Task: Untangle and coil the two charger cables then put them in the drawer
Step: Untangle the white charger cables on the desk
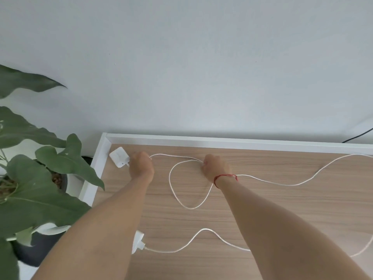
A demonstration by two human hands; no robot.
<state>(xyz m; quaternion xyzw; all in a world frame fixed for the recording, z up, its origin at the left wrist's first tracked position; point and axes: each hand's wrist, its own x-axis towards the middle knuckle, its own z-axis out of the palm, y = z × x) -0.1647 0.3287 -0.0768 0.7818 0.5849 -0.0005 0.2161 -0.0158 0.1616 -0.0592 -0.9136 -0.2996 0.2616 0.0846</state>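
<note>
Two white charger cables lie on the wooden table top (262, 199). The far cable (177, 190) runs from a white plug block (119, 156) at the back left corner, forms a loop in the middle and trails off to the right. My left hand (141, 165) grips this cable right beside the plug block. My right hand (215, 167), with a red string on its wrist, pinches the same cable where the loop closes. The near cable (189, 242) with its white plug (137, 241) lies untouched under my forearms.
A white raised rim (222, 140) borders the table at the back and left, against a pale wall. A large green potted plant (40, 178) stands left of the table. A black cable (359, 136) hangs at the far right behind the rim.
</note>
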